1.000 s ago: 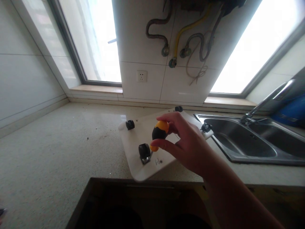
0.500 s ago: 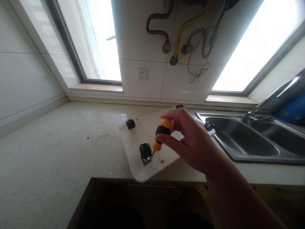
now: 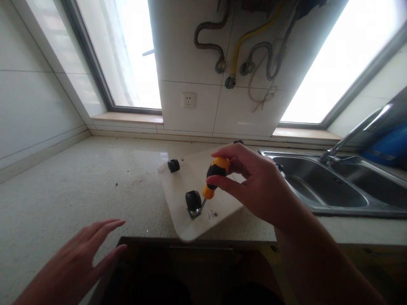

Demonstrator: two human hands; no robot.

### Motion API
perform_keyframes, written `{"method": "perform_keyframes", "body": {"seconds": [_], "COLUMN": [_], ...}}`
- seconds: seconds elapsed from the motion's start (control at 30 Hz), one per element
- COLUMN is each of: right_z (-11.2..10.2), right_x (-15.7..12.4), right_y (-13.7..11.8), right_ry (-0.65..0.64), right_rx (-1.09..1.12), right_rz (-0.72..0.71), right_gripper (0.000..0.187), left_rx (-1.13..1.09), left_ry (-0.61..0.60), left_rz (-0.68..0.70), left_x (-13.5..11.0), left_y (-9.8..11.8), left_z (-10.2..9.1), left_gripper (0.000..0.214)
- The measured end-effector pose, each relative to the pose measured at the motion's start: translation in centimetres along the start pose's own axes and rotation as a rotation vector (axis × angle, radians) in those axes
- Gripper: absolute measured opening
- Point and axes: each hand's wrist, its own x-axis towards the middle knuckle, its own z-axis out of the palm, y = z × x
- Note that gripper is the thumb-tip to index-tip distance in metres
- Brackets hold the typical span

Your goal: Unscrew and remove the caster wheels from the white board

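My right hand [image 3: 254, 182] grips a screwdriver [image 3: 217, 167] by its yellow and black handle. The shaft slants down to the metal plate of a black caster wheel [image 3: 193, 200]; the exact tip contact is too small to make out. This caster sits near the front corner of a white board [image 3: 187, 226] lying on the counter. Another caster [image 3: 173, 165] stands at the board's left corner, and one more [image 3: 238, 142] shows behind my fingers. My left hand [image 3: 81, 254] hovers at the lower left with fingers apart, holding nothing, away from the board.
Right of the board a double steel sink [image 3: 318, 182] with a faucet [image 3: 356, 131] is set into the speckled counter [image 3: 127, 203]. Hoses [image 3: 241, 42] and a power socket [image 3: 188, 100] are on the tiled wall. Below the counter's front edge is a dark opening.
My left hand has come into view from the lower left. My right hand keeps its hold on the screwdriver at the caster plate, nearly in place, while the view shifts slightly.
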Motion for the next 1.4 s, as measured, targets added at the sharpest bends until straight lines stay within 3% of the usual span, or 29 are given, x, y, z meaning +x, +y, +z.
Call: {"method": "perform_keyframes", "body": {"seconds": [0.07, 0.2, 0.37, 0.6, 0.7, 0.8, 0.9, 1.1, 1.27, 1.4], "right_z": [0.0, 0.0, 0.2, 0.6, 0.8, 0.9, 1.2, 1.5, 1.7, 1.3], "right_x": [0.1, 0.3, 0.5, 0.6, 0.7, 1.0, 1.1, 1.0, 1.0, 1.1], "right_y": [-0.2, -0.5, -0.8, -1.7, -2.0, -2.2, -2.2, -1.9, -2.1, -2.6], "right_ry": [-0.009, -0.026, -0.029, -0.017, 0.007, 0.045, 0.04, 0.033, 0.08, -0.003], "right_rx": [-0.013, -0.038, -0.04, -0.03, -0.087, -0.137, -0.081, 0.086, 0.084, 0.176], "right_rz": [0.015, 0.021, 0.013, 0.065, 0.098, 0.119, 0.133, 0.209, 0.223, 0.229], "right_gripper": [0.036, 0.036, 0.035, 0.034, 0.036, 0.036, 0.036, 0.042, 0.034, 0.03], "left_rx": [-0.058, -0.224, -0.429, -0.64, -0.656, -0.726, -0.797, -0.765, -0.741, -0.761], "left_ry": [-0.108, -0.099, -0.063, -0.107, -0.118, -0.123, -0.116, -0.08, -0.053, -0.044], "left_rz": [0.094, 0.269, 0.33, 0.421, 0.375, 0.243, 0.153, 0.147, 0.16, 0.146], "left_x": [1.4, 5.0, 9.5, 12.3, 12.2, 11.9, 11.7, 11.5, 11.5, 11.5], "left_y": [3.8, 11.0, 15.0, 17.0, 17.1, 16.9, 16.9, 17.2, 17.3, 17.2], "left_z": [1.1, 1.4, 2.5, 4.6, 4.9, 5.4, 6.0, 6.1, 6.0, 6.1], "left_gripper": [0.042, 0.022, 0.026, 0.008, 0.005, 0.008, 0.005, 0.011, 0.016, 0.021]}}
